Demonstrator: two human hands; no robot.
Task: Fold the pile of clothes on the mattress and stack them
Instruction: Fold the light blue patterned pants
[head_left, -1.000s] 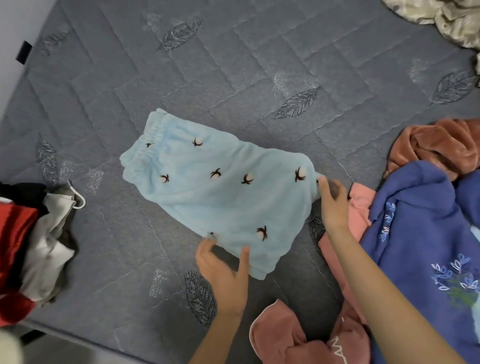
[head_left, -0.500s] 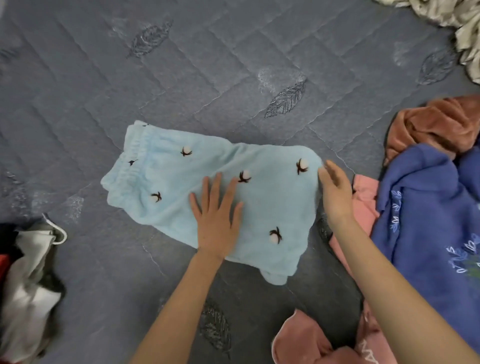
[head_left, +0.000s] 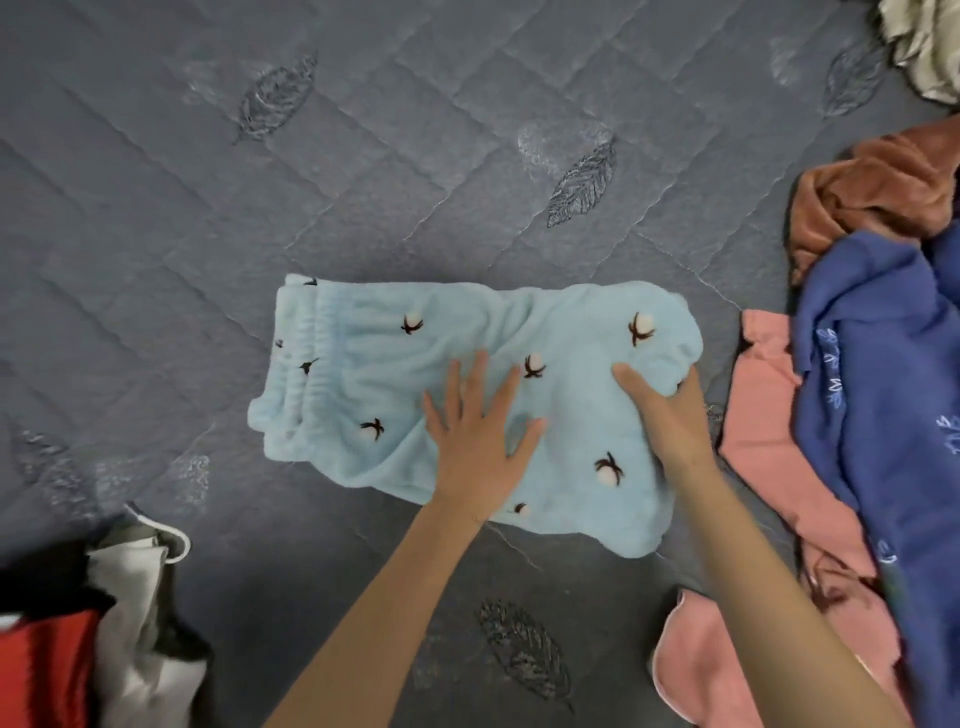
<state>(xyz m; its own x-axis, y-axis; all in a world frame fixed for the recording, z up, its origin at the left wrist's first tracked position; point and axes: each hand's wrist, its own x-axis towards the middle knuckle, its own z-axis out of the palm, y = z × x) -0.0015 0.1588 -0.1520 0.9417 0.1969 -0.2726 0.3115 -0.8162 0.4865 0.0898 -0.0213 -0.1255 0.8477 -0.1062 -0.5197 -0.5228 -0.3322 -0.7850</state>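
Note:
Folded light-blue fleece pants (head_left: 363, 395) with cotton-flower prints lie flat in the middle of the grey quilted mattress (head_left: 415, 156), waistband to the left. My left hand (head_left: 480, 441) presses flat on the middle of them, fingers spread. My right hand (head_left: 665, 410) grips the right end of the pants, thumb on top and fingers tucked under the fabric fold. The unfolded pile sits to the right: a blue garment (head_left: 883, 415), a pink one (head_left: 769, 415) and a brown one (head_left: 878, 192).
A heap of red, white and dark clothes (head_left: 104, 634) lies at the lower left. More pink fabric (head_left: 727, 660) is at the lower right, and a cream cloth (head_left: 924, 47) sits at the top right corner.
My left hand moved from the pants' near edge onto their middle and stays pressed there. My right hand went from touching the right edge to gripping it.

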